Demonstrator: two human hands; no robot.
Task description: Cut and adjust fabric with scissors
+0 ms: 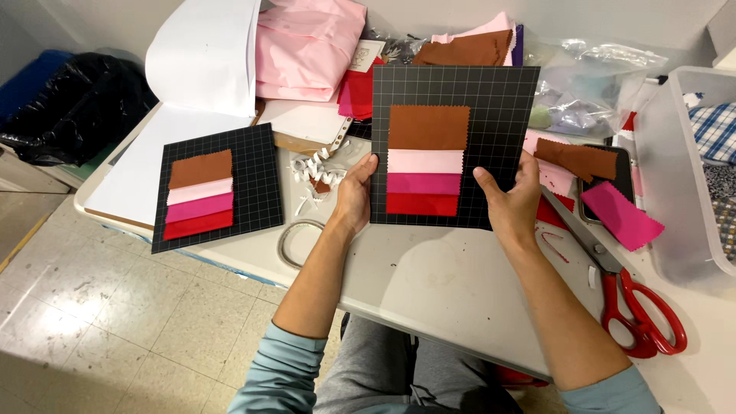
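I hold up a black gridded card (491, 92) with both hands. Four fabric swatches (426, 159) are stacked on it: brown, pale pink, magenta and red. My left hand (354, 195) grips the card's lower left edge, thumb on the front. My right hand (512, 201) grips its lower right edge. A second black gridded card (253, 165) with the same four colours of swatches lies flat on the table to the left, apart from both hands.
Red-handled scissors (636, 307) lie at the right. Loose magenta (621, 217) and brown swatches (579, 159) sit near a clear plastic bin (682, 230). Folded pink fabric (307, 46), an open white pad (203, 54) and paper curls (318, 172) fill the back. A black bag (73, 103) stands on the floor at the left.
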